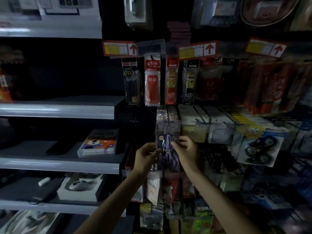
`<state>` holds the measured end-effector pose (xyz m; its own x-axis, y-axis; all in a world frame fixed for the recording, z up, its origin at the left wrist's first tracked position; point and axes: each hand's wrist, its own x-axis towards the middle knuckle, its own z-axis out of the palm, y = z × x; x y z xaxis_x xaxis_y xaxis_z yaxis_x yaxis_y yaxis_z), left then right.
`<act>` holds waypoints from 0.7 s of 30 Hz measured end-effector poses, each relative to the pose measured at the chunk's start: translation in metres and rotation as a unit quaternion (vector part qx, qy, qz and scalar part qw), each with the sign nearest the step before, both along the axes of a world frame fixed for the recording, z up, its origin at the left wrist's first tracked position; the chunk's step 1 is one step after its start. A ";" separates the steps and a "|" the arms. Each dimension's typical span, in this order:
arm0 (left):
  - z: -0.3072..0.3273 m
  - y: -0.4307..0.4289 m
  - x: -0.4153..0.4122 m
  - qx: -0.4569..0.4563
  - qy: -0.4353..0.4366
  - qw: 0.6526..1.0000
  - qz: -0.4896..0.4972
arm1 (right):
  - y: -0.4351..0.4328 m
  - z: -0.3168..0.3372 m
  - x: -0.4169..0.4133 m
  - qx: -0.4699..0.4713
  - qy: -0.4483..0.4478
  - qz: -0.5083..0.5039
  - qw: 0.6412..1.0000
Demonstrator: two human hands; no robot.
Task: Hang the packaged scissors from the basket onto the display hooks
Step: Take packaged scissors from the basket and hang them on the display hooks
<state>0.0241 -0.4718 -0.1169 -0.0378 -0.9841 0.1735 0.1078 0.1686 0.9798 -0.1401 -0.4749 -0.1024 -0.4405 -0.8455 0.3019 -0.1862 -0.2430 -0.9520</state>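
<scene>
Scissors pack point(166, 149) upright, blades up, pinched by fingers of left hand point(145, 157), right hand point(186, 150).

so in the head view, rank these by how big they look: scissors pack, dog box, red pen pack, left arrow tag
1. scissors pack and dog box: about alike, too close to rank
2. red pen pack
3. left arrow tag

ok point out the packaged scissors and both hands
packaged scissors point(166, 145): head view, on the blue card front
left hand point(145, 156): head view, on the back of the hand
right hand point(187, 150): head view, on the back of the hand
</scene>
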 end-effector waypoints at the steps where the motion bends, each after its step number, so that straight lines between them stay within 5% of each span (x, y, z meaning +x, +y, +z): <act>1: -0.002 0.000 0.000 -0.011 -0.007 1.000 0.015 | 0.001 -0.006 0.001 0.004 0.019 -0.007 1.000; 8: -0.022 -0.005 -0.006 -0.093 -0.155 0.974 0.138 | 0.004 -0.024 0.005 0.003 0.096 -0.059 0.994; 21: 0.001 -0.038 -0.016 -0.066 -0.165 0.964 0.200 | -0.017 0.015 0.012 0.033 0.113 -0.084 0.990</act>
<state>0.0079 -0.5099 -0.1155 0.2659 -0.9017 0.3409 -0.3053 0.2567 0.9170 -0.1278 -0.4923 -0.0874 -0.5042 -0.7875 0.3544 -0.4277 -0.1288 -0.8947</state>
